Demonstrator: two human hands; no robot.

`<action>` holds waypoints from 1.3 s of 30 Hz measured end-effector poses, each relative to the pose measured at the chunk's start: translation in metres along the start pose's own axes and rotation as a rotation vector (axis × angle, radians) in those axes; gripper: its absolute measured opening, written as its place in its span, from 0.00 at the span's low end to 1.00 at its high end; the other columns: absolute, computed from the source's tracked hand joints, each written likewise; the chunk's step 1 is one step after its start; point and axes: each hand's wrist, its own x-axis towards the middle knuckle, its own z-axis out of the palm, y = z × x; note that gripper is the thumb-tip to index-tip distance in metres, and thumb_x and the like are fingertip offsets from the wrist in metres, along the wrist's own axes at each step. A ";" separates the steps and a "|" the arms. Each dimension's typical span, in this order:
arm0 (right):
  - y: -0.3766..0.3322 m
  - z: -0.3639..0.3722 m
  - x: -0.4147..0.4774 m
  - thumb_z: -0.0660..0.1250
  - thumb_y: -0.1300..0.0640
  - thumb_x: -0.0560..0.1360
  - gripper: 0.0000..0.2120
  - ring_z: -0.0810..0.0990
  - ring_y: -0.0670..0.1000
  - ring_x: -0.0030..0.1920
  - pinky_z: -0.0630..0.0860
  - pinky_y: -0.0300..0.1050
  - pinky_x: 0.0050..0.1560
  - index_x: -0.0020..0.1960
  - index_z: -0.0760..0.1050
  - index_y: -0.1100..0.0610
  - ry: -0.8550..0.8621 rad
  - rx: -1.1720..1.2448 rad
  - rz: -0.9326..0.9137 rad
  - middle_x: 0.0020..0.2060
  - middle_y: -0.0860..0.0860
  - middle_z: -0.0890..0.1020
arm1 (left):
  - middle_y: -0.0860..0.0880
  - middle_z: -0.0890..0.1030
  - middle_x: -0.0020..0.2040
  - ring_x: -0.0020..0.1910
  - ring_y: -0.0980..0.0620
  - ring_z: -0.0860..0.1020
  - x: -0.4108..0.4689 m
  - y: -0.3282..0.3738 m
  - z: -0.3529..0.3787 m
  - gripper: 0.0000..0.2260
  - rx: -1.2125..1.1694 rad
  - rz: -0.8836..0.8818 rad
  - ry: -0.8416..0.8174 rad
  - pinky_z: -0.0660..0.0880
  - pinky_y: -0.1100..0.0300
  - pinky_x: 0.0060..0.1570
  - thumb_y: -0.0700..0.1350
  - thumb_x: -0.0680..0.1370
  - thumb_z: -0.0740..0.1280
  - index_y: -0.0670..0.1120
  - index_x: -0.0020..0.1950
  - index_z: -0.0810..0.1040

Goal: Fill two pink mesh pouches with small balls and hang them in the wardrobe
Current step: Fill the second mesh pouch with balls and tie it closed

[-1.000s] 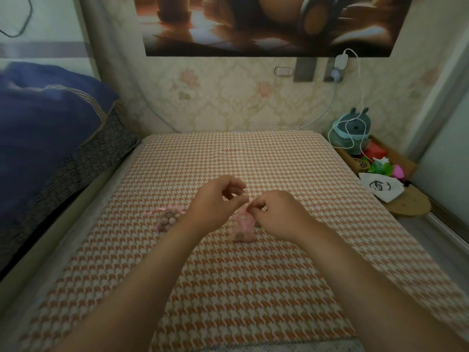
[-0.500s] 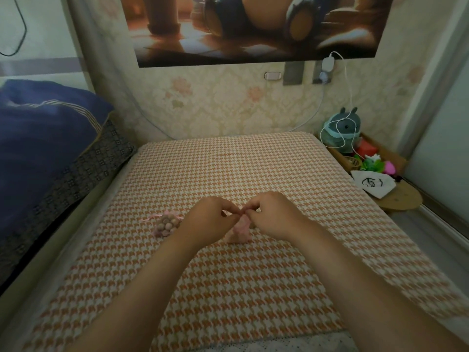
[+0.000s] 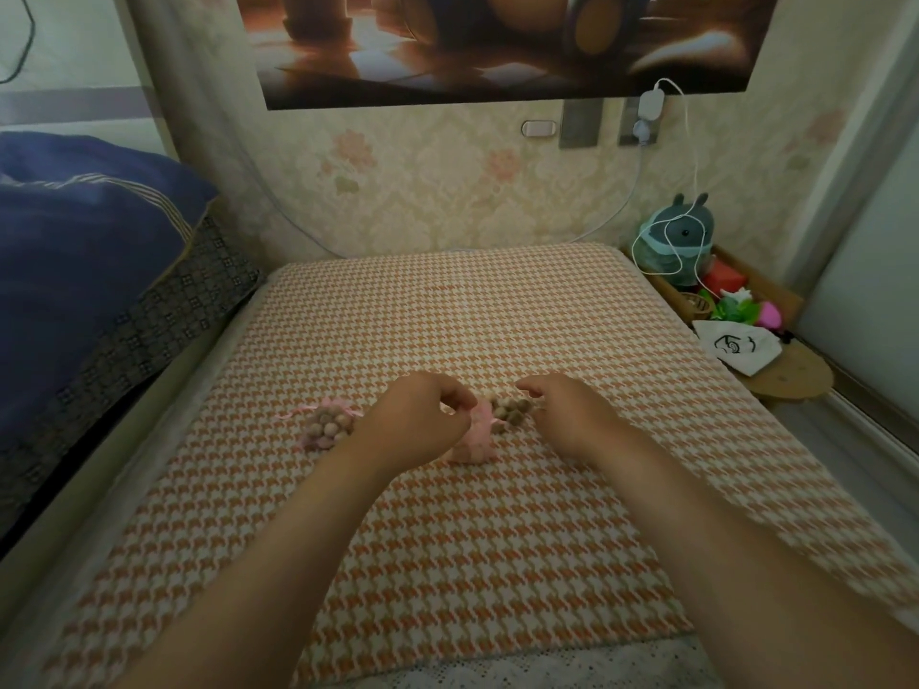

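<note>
A pink mesh pouch [image 3: 475,442] lies on the houndstooth bed cover [image 3: 447,315] between my hands. My left hand [image 3: 417,422] is curled, with its fingertips pinching the top of that pouch. A small heap of loose brown balls [image 3: 512,412] sits just beyond the pouch. My right hand [image 3: 572,420] rests to the right of the heap with its curled fingers touching the balls; whether it holds any is hidden. A second pink pouch [image 3: 328,425], full of balls and with its drawstring pulled, lies left of my left hand.
A blue quilt [image 3: 84,251] and a patterned pillow lie piled along the left edge. At the right stands a low wooden shelf [image 3: 790,375] with a plush toy [image 3: 679,241], a white cloth bag and small toys. A charger cable hangs from the wall.
My hands met over the pouch's mouth, then drew apart. The loose balls beyond the pouch now show between them. The camera tilted slightly upward.
</note>
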 end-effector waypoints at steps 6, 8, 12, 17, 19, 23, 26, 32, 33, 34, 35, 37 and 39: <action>-0.001 0.009 0.012 0.68 0.57 0.80 0.11 0.82 0.52 0.54 0.79 0.49 0.56 0.60 0.83 0.52 0.040 0.019 -0.008 0.57 0.51 0.85 | 0.59 0.81 0.55 0.41 0.49 0.83 0.002 -0.005 0.001 0.09 -0.002 -0.014 -0.007 0.82 0.59 0.42 0.47 0.78 0.67 0.54 0.56 0.83; 0.000 0.010 0.014 0.68 0.57 0.80 0.08 0.83 0.52 0.50 0.80 0.50 0.54 0.55 0.85 0.55 0.069 0.031 0.017 0.51 0.53 0.86 | 0.59 0.81 0.55 0.41 0.55 0.82 0.002 -0.007 0.002 0.09 -0.006 -0.002 0.002 0.78 0.65 0.41 0.46 0.77 0.67 0.54 0.56 0.83; -0.004 0.001 0.016 0.71 0.55 0.79 0.08 0.82 0.45 0.48 0.76 0.38 0.48 0.56 0.86 0.54 0.145 0.279 0.022 0.49 0.47 0.86 | 0.61 0.81 0.54 0.39 0.51 0.83 0.003 -0.008 0.000 0.09 -0.035 -0.019 0.011 0.81 0.61 0.40 0.47 0.77 0.67 0.56 0.54 0.83; -0.035 -0.021 0.007 0.76 0.55 0.75 0.05 0.80 0.33 0.39 0.73 0.27 0.41 0.52 0.86 0.51 0.177 0.532 -0.126 0.43 0.41 0.85 | 0.61 0.81 0.53 0.40 0.59 0.81 0.001 -0.007 -0.001 0.09 -0.060 -0.023 0.011 0.79 0.62 0.43 0.48 0.77 0.68 0.56 0.55 0.83; -0.047 -0.023 -0.001 0.76 0.56 0.75 0.05 0.79 0.33 0.33 0.74 0.28 0.36 0.51 0.86 0.50 0.144 0.521 -0.186 0.43 0.43 0.86 | 0.60 0.82 0.53 0.40 0.59 0.80 0.001 -0.007 -0.002 0.09 -0.068 -0.028 0.010 0.78 0.61 0.44 0.48 0.76 0.68 0.55 0.55 0.83; -0.055 -0.021 -0.011 0.76 0.51 0.74 0.05 0.79 0.32 0.34 0.72 0.28 0.37 0.50 0.86 0.47 0.089 0.351 -0.270 0.43 0.42 0.85 | 0.58 0.83 0.52 0.40 0.54 0.82 0.000 -0.007 -0.004 0.09 -0.082 -0.033 0.017 0.81 0.53 0.45 0.47 0.76 0.67 0.53 0.55 0.83; -0.056 -0.020 -0.015 0.75 0.48 0.75 0.07 0.80 0.32 0.37 0.77 0.36 0.42 0.52 0.86 0.44 0.074 0.299 -0.268 0.44 0.39 0.85 | 0.57 0.83 0.53 0.43 0.57 0.81 -0.001 -0.007 -0.005 0.09 -0.088 -0.025 0.023 0.81 0.53 0.48 0.47 0.77 0.67 0.54 0.55 0.83; -0.055 -0.019 -0.012 0.73 0.48 0.76 0.04 0.75 0.35 0.40 0.71 0.39 0.46 0.49 0.85 0.41 0.112 0.235 -0.270 0.47 0.39 0.81 | 0.57 0.83 0.53 0.45 0.57 0.82 0.000 -0.008 -0.004 0.10 -0.088 -0.042 0.023 0.81 0.52 0.51 0.48 0.77 0.67 0.53 0.57 0.83; -0.055 -0.018 -0.012 0.72 0.47 0.76 0.04 0.75 0.36 0.42 0.72 0.41 0.48 0.48 0.85 0.41 0.099 0.220 -0.246 0.47 0.38 0.80 | 0.57 0.83 0.53 0.45 0.57 0.81 0.000 -0.009 -0.004 0.10 -0.086 -0.039 0.024 0.81 0.52 0.51 0.48 0.77 0.67 0.54 0.57 0.83; -0.056 -0.018 -0.012 0.71 0.47 0.77 0.04 0.76 0.37 0.44 0.75 0.43 0.49 0.48 0.85 0.42 0.077 0.215 -0.227 0.46 0.38 0.81 | 0.57 0.83 0.54 0.45 0.58 0.81 0.001 -0.010 -0.004 0.10 -0.086 -0.035 0.026 0.81 0.53 0.50 0.48 0.77 0.67 0.54 0.56 0.83; -0.056 -0.017 -0.012 0.70 0.47 0.78 0.05 0.79 0.39 0.45 0.78 0.46 0.50 0.47 0.85 0.43 0.048 0.219 -0.211 0.44 0.38 0.82 | 0.58 0.83 0.54 0.44 0.57 0.82 0.001 -0.011 -0.003 0.09 -0.084 -0.032 0.028 0.81 0.53 0.49 0.49 0.77 0.67 0.55 0.56 0.83; -0.057 -0.018 -0.012 0.68 0.47 0.79 0.10 0.83 0.46 0.41 0.82 0.53 0.46 0.44 0.86 0.46 0.003 0.221 -0.183 0.39 0.43 0.85 | 0.59 0.82 0.53 0.41 0.57 0.82 0.003 -0.014 -0.003 0.09 -0.080 -0.035 0.029 0.82 0.53 0.45 0.49 0.77 0.67 0.56 0.55 0.83; -0.057 -0.019 -0.012 0.68 0.48 0.79 0.14 0.80 0.51 0.32 0.77 0.54 0.37 0.39 0.85 0.53 -0.020 0.207 -0.142 0.31 0.48 0.83 | 0.61 0.83 0.52 0.42 0.62 0.80 0.005 -0.016 -0.002 0.09 -0.089 -0.021 0.040 0.79 0.59 0.44 0.51 0.77 0.67 0.57 0.54 0.83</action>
